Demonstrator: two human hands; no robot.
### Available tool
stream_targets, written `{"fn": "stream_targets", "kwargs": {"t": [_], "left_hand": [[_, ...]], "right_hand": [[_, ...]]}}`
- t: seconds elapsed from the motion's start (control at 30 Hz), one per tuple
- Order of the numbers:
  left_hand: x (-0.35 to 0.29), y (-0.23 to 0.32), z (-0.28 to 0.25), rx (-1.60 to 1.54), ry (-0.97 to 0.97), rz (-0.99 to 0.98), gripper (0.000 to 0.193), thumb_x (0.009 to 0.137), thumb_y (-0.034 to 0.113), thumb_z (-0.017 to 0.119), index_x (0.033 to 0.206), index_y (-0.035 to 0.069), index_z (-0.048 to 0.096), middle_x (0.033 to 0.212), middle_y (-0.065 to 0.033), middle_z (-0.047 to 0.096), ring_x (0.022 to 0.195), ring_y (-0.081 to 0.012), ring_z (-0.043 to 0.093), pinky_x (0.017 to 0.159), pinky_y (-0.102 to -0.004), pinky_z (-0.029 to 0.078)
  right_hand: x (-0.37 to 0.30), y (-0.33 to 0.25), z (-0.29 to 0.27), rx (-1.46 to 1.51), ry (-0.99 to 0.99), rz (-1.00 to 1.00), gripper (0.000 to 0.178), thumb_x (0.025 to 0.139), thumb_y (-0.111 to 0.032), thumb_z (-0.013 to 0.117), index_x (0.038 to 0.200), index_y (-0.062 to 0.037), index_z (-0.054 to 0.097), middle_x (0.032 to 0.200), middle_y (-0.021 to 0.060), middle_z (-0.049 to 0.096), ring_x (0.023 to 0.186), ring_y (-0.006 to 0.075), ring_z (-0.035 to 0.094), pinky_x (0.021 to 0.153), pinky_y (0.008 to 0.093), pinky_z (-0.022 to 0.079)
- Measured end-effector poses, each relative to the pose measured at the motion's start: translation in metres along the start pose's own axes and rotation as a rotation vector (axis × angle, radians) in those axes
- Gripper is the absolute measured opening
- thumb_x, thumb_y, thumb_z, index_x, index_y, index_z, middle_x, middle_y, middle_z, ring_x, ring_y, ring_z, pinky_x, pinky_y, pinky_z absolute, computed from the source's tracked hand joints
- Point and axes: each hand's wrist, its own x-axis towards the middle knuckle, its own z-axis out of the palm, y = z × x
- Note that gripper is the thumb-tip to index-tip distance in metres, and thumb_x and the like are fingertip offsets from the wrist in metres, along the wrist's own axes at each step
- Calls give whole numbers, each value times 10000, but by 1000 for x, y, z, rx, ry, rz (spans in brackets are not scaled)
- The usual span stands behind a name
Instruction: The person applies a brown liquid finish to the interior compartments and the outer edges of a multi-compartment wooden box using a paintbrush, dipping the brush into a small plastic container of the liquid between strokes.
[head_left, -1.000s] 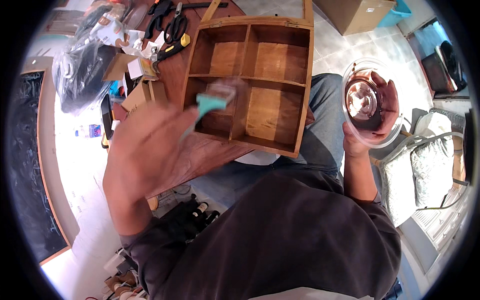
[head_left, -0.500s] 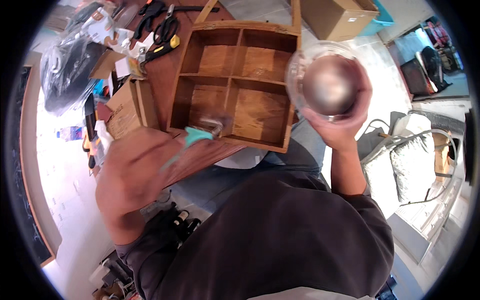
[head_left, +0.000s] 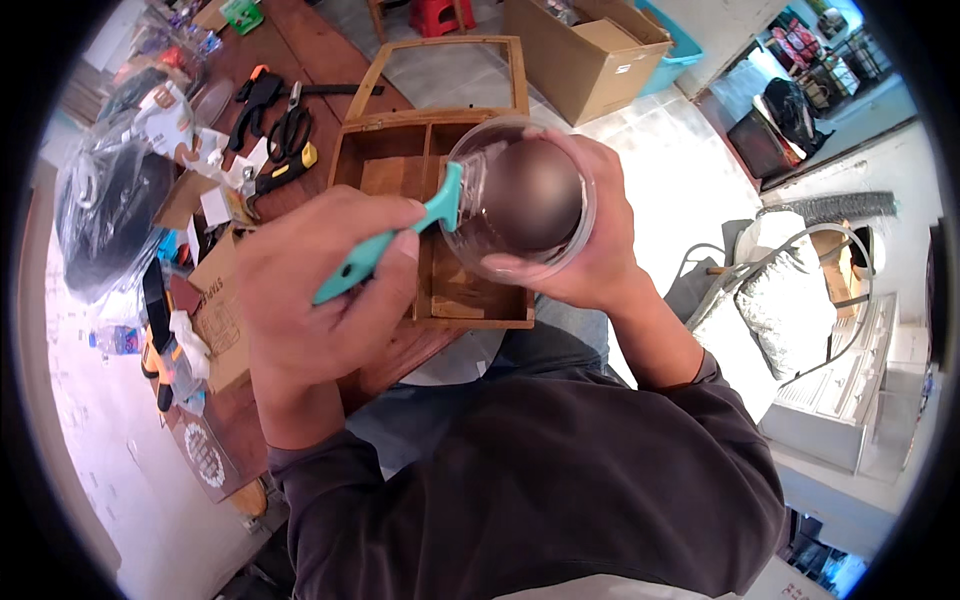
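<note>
brush (head_left: 443,205), one, in left hand (head_left: 315,265); one cup (head_left: 470,243) in right hand (head_left: 608,225).

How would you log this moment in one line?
right hand: holds clear cup; left hand: holds teal brush at cup's rim; wooden box: partly hidden

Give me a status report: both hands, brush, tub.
Left fingers gripping teal brush, head at mouth of clear tub. Right fingers around tub, dark contents inside. Wooden box partly blocked from view.

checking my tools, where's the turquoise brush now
Left of centre in the head view, the turquoise brush is in the left hand, its head at the left side of the clear cup.
</note>
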Motion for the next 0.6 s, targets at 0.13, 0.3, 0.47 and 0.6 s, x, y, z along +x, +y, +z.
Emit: {"fn": "stream_targets", "kwargs": {"t": [0.13,0.3,0.47,0.6], "left_hand": [[1,-5,0,22,-85,45,178,767,-55,712,933,6,733,714,-112,656,563,-202,604,529,-295,447],[-6,-17,-12,-50,-108,-7,176,763,-66,708,930,-17,736,723,-113,683,553,-148,598,523,-267,424],[-4,-30,-14,-47,3,-18,147,771,-56,715,912,-24,741,725,-82,700,550,-110,590,510,-253,419],[-7,-32,-10,-36,-61,-35,153,774,-57,717,922,-33,742,722,-83,701,547,-100,595,516,-242,430]], "right_hand": [[5,0,3,-28,-24,-75,956,615,-356,964,1401,-34,525,1310,149,610,1193,360,568,1027,459,443],[10,-2,16,-47,-50,-87,926,621,-367,961,1377,-33,545,1290,140,622,1172,367,581,1014,463,443],[11,4,19,-83,-23,-97,913,621,-385,961,1354,-18,560,1273,140,629,1147,353,593,1014,464,434],[15,4,21,-110,-32,-121,917,620,-385,962,1355,-11,559,1264,148,631,1146,352,594,1016,466,433]]}}
